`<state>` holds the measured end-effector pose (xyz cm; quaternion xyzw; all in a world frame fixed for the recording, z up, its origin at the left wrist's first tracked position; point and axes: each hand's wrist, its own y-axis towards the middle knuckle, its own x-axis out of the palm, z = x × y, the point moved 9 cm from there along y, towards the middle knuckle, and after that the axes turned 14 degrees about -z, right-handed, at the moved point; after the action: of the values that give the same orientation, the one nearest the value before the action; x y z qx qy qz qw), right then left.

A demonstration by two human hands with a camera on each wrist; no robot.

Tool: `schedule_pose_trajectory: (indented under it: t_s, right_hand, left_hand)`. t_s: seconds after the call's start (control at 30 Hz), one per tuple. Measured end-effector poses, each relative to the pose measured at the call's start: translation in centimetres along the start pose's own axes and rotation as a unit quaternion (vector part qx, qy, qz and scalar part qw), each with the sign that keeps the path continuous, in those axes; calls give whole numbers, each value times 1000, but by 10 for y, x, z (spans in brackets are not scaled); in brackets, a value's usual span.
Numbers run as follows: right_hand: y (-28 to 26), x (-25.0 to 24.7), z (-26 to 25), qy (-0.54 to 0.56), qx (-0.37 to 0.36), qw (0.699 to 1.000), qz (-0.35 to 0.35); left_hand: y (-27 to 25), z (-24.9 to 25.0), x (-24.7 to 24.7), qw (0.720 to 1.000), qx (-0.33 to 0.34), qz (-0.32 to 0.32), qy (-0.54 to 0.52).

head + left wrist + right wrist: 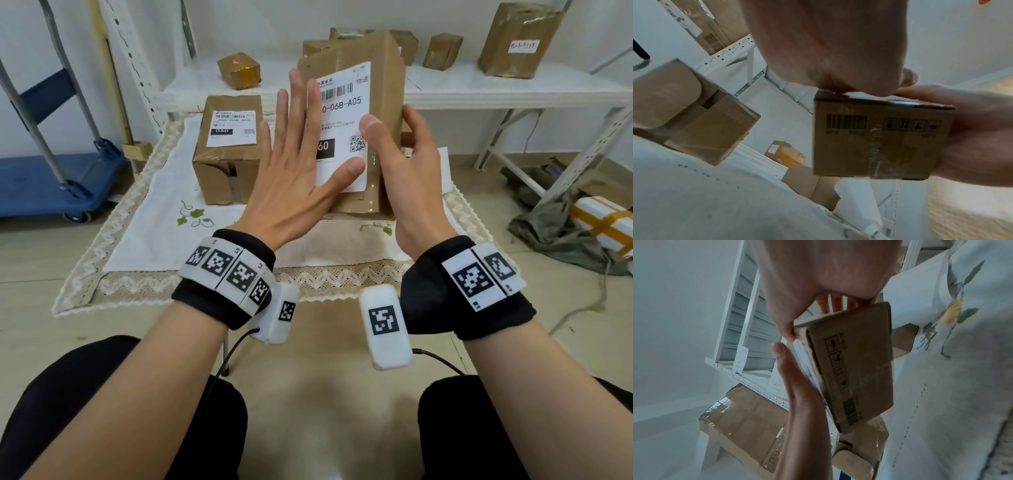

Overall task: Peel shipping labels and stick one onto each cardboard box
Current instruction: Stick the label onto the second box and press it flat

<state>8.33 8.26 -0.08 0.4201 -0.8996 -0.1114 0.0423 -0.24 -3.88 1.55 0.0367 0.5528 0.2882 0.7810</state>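
I hold a brown cardboard box point(382, 85) upright above the table, with a white shipping label point(346, 113) on the face turned to me. My left hand point(294, 161) lies flat on the label's left part, fingers straight and thumb spread across its lower edge. My right hand point(407, 161) grips the box's right side, thumb on the label and fingers behind. From the left wrist view the box's point(879, 142) printed underside shows against the right hand's palm point(972, 138). A second box point(226, 161) stands on the table at the left, bearing its own label point(233, 128).
The table wears a white lace-edged cloth point(154, 205). Behind it a white shelf point(513, 89) carries several taped brown boxes. A blue trolley point(51, 181) stands at the left. A white parcel with orange tape point(603, 222) lies on the floor at the right.
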Motion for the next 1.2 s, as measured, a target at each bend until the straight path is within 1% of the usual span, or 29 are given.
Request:
schedule_pose_trajectory:
  t_s: [0.1,0.2,0.33,0.47,0.57,0.6,0.63,0.7,0.73,0.8,0.87,0.93,0.97,1.0,1.03,1.1,1.13,1.2]
  right_hand:
    - [-1,2,1,-7,1,1000,-7]
    - [-3,6,2,15,8,1000,-23]
    - [-4,4,-1,57,8,998,-20]
    - [-6,-2,-2,100,12,995,-6]
    - [-6,-4,-1,123,20,992,-1]
    - [-6,-4,0,128,25,991,-4]
    - [-5,-3,0,133,29,991,-8]
    - [-5,1,0,151,28,988,-19]
    - [-4,3,0,160,26,986,-26]
    - [-1,7,0,161,15,986,-42]
    - [2,7,0,126,4,991,-48]
    - [4,2,-1,60,-8,998,-34]
    - [5,0,-5,-1,-27,999,-24]
    - [5,-1,-14,-86,-62,994,-16]
    - [3,1,-24,-181,-101,978,-8]
    - [-3,9,-38,-335,-157,929,6]
    - [-5,12,-38,-380,-159,911,6]
    - [-4,19,-31,-428,-138,893,-13]
  left_hand:
    - [-1,8,0,1000,12,0,-5]
    - [-1,22,1,1000,31,-2,0]
    - [0,15,1,1000,29,2,-3]
    - [1,-8,2,1000,-4,1,-14]
    - [3,-29,-1,994,-64,15,-85]
    - [4,-37,-2,987,-89,13,-136]
    - [6,-46,1,973,-111,4,-201]
    - [8,-54,9,931,-138,-32,-337]
    - [7,-54,12,912,-149,-51,-379]
    - [4,-56,17,892,-170,-73,-413]
    - [3,-58,19,884,-182,-77,-423]
    - [1,-55,17,884,-186,-76,-422]
    - [0,-53,15,886,-190,-72,-417]
    - [-1,-50,12,887,-194,-66,-414]
    - [-2,-47,10,889,-198,-59,-409]
    - [-3,-39,8,895,-196,-55,-397]
    - [-4,-37,8,896,-195,-54,-395]
    - [-4,-37,7,892,-197,-40,-406]
